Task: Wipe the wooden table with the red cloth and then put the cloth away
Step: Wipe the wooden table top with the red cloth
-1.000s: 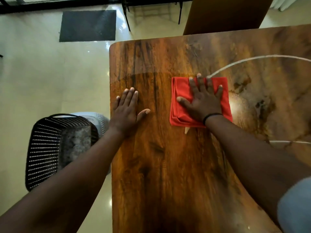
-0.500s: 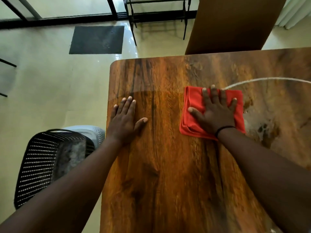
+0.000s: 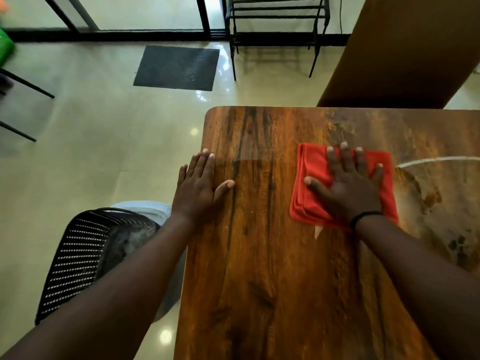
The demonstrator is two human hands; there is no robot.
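The right hand (image 3: 348, 188) lies flat on the red cloth (image 3: 311, 193), palm down, fingers spread and straight, pressing it onto the wooden table (image 3: 259, 255). The hand grips nothing; it only bears down on the fabric. The cloth is folded into a thick square with its layered edges showing along the side at 9 o'clock, and it sits on the far part of the tabletop, toward 1 o'clock from the middle of the view. A small pale tag (image 3: 317, 231) sticks out from under the near edge of the cloth. A thin black band (image 3: 365, 216) circles the right wrist.

The left hand (image 3: 197, 188) rests flat and empty on the table's edge at 9 o'clock, fingers together and pointing to 12, thumb stretched out toward the cloth. The two hands are well apart, with bare wood between them.

At 3 o'clock from the cloth, a pale curved streak (image 3: 439, 159) and a patchy stained area (image 3: 431, 196) mark the tabletop.

On the shiny floor off the table's 9 o'clock side stands a black perforated basket (image 3: 78, 263), partly under the left forearm, with a pale grey rounded thing (image 3: 145, 210) just behind it. Farther off at 11 o'clock lies a dark mat (image 3: 176, 67), and at 12 o'clock stands a black metal rack (image 3: 275, 19) by the glass doors.
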